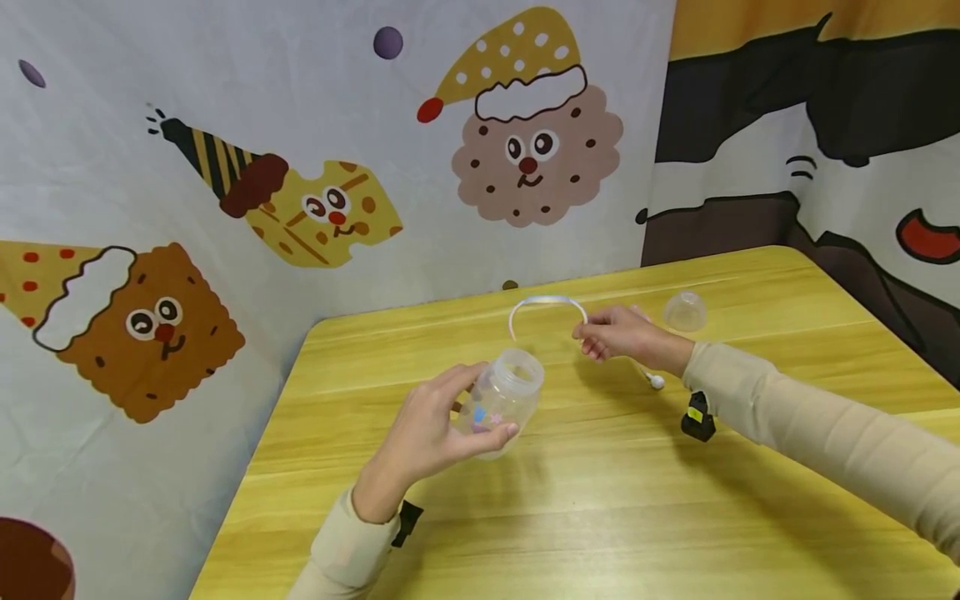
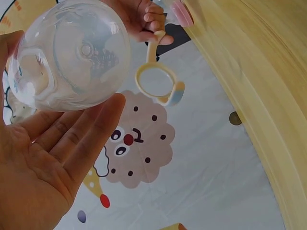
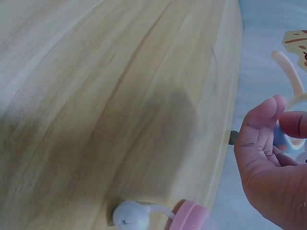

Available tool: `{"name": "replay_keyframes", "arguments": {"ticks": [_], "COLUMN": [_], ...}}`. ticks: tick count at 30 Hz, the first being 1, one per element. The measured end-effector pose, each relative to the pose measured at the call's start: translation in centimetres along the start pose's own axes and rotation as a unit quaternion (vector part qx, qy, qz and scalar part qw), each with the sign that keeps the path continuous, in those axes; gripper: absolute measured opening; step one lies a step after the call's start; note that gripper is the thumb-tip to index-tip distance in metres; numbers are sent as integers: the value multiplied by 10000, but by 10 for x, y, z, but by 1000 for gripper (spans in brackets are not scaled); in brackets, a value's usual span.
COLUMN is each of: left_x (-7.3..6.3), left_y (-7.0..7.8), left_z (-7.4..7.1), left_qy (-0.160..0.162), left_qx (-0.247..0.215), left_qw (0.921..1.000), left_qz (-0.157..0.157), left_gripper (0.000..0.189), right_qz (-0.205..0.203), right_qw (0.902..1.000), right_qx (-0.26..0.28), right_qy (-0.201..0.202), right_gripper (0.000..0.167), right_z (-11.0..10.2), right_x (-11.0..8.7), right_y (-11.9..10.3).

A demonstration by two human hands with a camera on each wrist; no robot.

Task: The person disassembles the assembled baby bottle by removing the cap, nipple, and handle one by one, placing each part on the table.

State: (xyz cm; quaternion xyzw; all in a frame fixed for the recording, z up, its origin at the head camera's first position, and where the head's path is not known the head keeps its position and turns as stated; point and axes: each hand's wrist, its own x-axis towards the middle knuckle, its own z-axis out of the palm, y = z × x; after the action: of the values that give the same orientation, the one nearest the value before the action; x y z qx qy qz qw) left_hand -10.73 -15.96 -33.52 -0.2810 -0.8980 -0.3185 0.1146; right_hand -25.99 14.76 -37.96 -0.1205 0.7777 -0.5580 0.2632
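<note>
My left hand [image 1: 435,425] grips a clear plastic bottle [image 1: 501,408] around its body, thumb on the near side. The bottle has small printed figures, and its uncovered mouth tilts up and away. In the left wrist view the round base of the bottle [image 2: 81,62] faces the camera. My right hand [image 1: 626,337] pinches one arm of a pale ring-shaped bottle handle [image 1: 547,298], held above the table beyond the bottle. The left wrist view shows the handle's ring [image 2: 139,81] and its blue-tinted second grip. Bottle and handle are apart.
A clear dome cap [image 1: 686,312] stands on the wooden table [image 1: 600,500] at the back right. Below the right hand lies a pink lid piece [image 3: 191,216] with a straw ending in a white ball [image 3: 130,216]. A cartoon-printed cloth wall [image 1: 435,267] borders the table's back.
</note>
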Motion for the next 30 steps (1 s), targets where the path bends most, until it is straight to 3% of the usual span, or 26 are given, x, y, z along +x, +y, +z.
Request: {"name": "replay_keyframes", "arguments": {"ticks": [8, 19, 30], "left_x": [0, -4, -7], "left_y": [-1, -6, -10], "left_z": [-1, -1, -1], "left_qy": [57, 73, 43], "left_qx": [-37, -136, -125], "left_qw": [10000, 9999, 9999], "left_qz": [37, -36, -44], "left_gripper": [60, 61, 62], "right_qz": [-54, 6, -197], "right_qw": [9993, 9992, 9985], "right_qx": [-367, -397, -498], "right_qy": [34, 99, 73], "right_gripper": [36, 40, 31], "right_z": [0, -1, 5], "right_x": [6, 16, 29], "right_y": [8, 19, 36]}}
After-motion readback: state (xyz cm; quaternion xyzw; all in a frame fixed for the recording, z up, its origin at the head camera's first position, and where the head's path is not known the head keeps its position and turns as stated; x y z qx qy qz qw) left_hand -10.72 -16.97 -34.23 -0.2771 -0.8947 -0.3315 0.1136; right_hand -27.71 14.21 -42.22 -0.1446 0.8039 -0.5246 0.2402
